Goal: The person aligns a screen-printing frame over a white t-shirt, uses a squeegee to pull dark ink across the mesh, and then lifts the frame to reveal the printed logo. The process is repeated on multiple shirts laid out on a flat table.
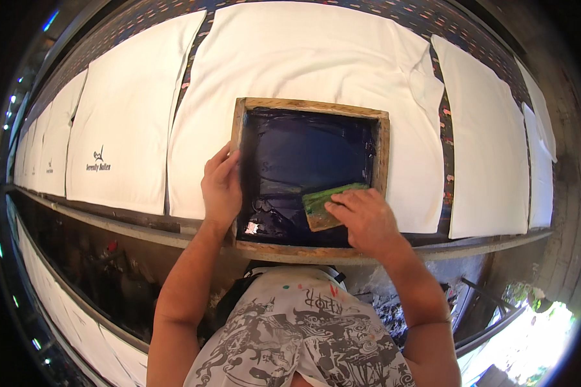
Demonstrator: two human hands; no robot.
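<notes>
A wooden-framed printing screen [382,138] coated in dark blue ink lies on a white shirt [316,58] spread on the long table. My left hand [221,187] presses flat on the frame's left side. My right hand [365,219] grips a green, ink-stained squeegee [323,203] inside the screen, near its lower right corner. The squeegee's blade rests on the inked mesh.
More white shirts lie side by side along the table, one at the left [126,116] bearing a small dark print and one at the right [484,142] blank. The table's front edge [110,222] runs below my hands. A lower shelf [77,303] holds more white cloth.
</notes>
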